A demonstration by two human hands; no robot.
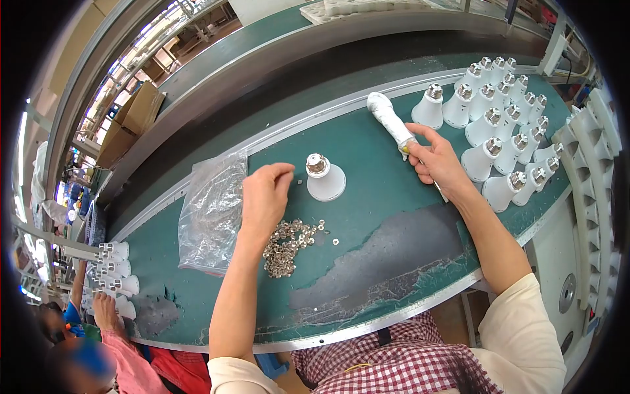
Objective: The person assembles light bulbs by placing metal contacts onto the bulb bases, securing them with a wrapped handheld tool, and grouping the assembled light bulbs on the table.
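A white LED bulb (326,183) stands upright on the green mat, its metal screw base pointing up. Just left of it is my left hand (266,197), thumb and fingertips pressed together; whatever they pinch is too small or hidden to make out. Below the bulb lies a heap of small metal contact caps (282,248), a few scattered loose. My right hand (436,161) is closed around the lower end of a white-wrapped stick-like tool (388,119), near a yellow spot. The tool's thick rounded end points up and away from me, apart from the bulb.
Several similar bulbs (482,102) stand in rows at the right, beside white moulded trays (594,157). A crumpled clear plastic bag (213,213) lies at left. Farther left, a co-worker's hand (106,310) is by more bulbs (118,268). A metal rail (282,134) borders the bench's back.
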